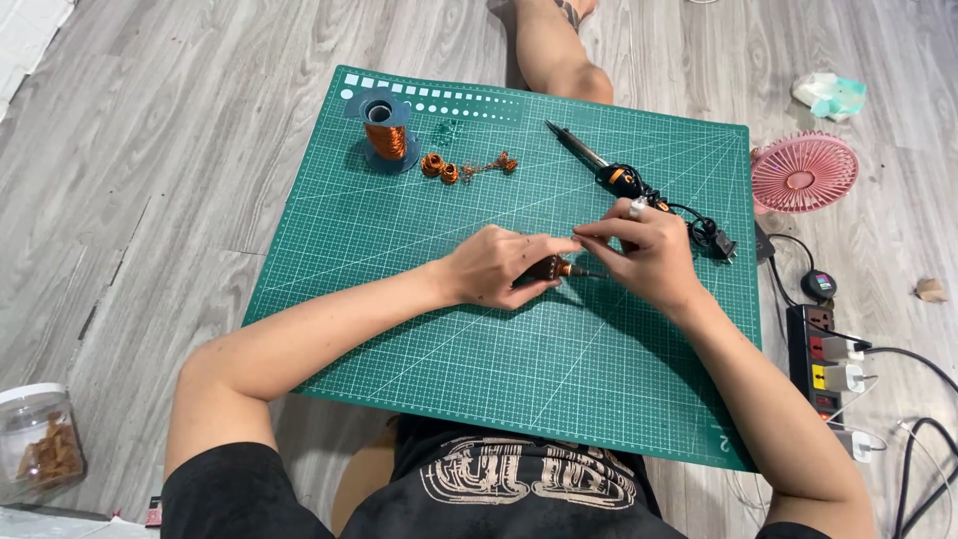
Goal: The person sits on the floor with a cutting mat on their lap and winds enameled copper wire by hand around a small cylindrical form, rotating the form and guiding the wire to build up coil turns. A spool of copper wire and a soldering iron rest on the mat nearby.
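I am looking down on a green gridded cutting mat (399, 299) that is lying on a grey wood-plank floor (180, 180). My left hand (496, 267) is resting near the centre of the mat with its fingers curled closed around a small brown-and-copper wound piece (552, 268), which is lying just above the mat surface between the two hands; what exactly it is appears unclear at this size. My right hand (649, 252) is meeting it from the right, thumb and forefinger pinched together at the piece's tip, the remaining fingers bent loosely; a pale ring is showing on one finger. Behind the right hand, a soldering iron with an orange-and-black handle (599, 165) is lying diagonally on the mat, its black cord and plug (714, 238) trailing toward the mat's right edge. At the far left of the mat, a blue spool of copper wire (385, 130) is standing upright, with several small copper wire coils (446, 168) lying just beside it. Off the mat to the right, a pink round fan (804, 172) and a black power strip (823, 364) are sitting on the floor.
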